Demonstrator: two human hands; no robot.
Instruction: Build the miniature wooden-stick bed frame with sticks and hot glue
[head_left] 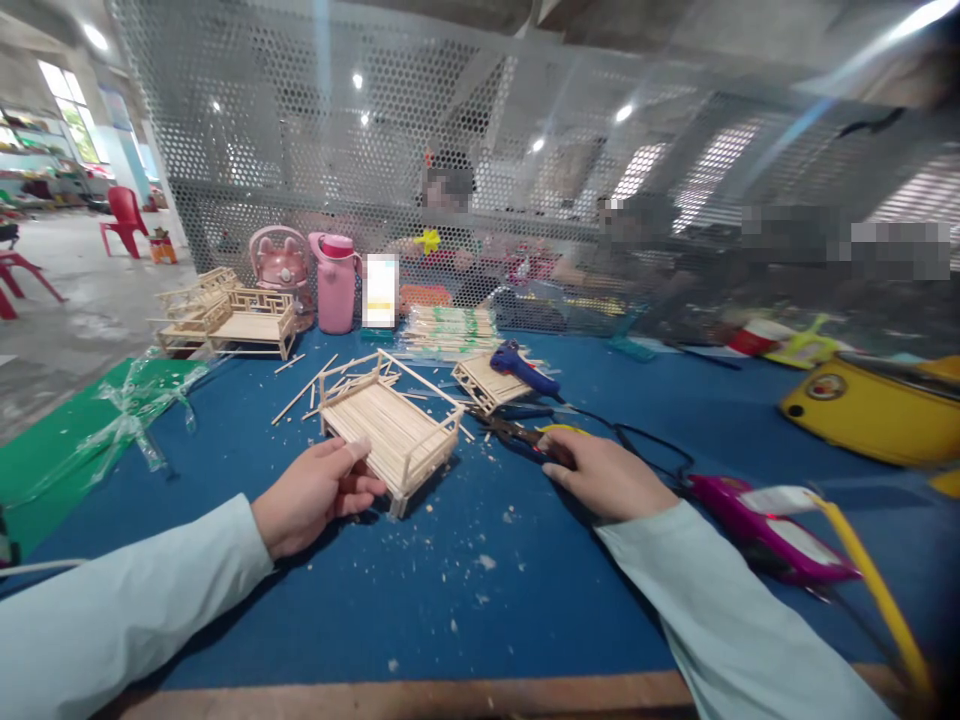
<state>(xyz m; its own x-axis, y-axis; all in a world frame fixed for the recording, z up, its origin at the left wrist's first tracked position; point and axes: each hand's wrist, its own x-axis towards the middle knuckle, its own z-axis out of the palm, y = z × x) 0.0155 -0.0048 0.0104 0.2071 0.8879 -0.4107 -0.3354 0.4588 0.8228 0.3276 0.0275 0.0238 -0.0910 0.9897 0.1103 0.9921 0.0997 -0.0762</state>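
My left hand [322, 492] pinches the near left edge of a miniature bed [386, 425] built from thin wooden sticks, with its thumb on the slatted top and its fingers underneath. My right hand [604, 470] is closed around the handles of a pair of pliers [510, 432]. Their dark jaws point left, towards the bed's right corner, and some of the handle is hidden by my fingers. Just beyond the pliers, a blue glue gun [525, 368] rests on a smaller slatted stick panel [487, 383]. Loose sticks [304, 385] lie behind the bed.
Finished stick furniture [251, 325] stands at the back left beside a pink bottle [336, 285]. Bundled sticks [450, 330] lie before a perforated metal screen [300, 130]. A magenta device [772, 530], cables and a yellow pouch [877, 410] are on the right. People sit behind the screen.
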